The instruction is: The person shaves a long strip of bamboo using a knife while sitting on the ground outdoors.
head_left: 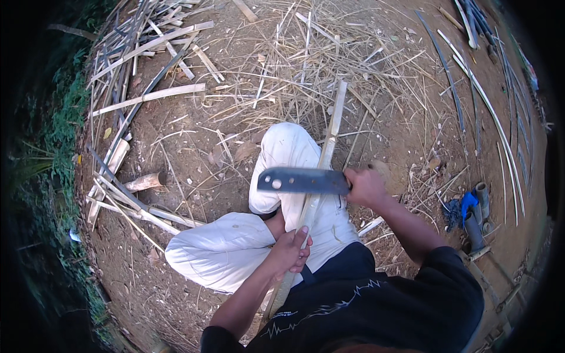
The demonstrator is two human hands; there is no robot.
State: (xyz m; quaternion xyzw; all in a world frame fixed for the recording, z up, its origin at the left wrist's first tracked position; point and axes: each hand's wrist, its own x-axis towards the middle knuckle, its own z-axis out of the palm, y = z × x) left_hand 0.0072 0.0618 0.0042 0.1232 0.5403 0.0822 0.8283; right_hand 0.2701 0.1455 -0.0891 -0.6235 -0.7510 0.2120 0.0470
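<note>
My left hand [289,252] is wrapped round a long pale bamboo strip [335,117], which runs slantwise across my lap from beside my waist to beyond my knee. In my right hand [366,186] is a machete [306,180] with a broad dark blade and several round holes near its far end. The blade lies across the strip above my left hand, pointing left. From this angle I cannot tell whether its edge touches the bamboo. The machete's handle is mostly hidden inside my right fist.
I sit cross-legged in white trousers [218,250] on bare earth. Split bamboo strips [150,97] pile up at the left, with a short log [145,182] nearby. Thin shavings [312,53] litter the ground ahead. Bamboo tubes [473,230] with a blue cloth [469,203] stand at right.
</note>
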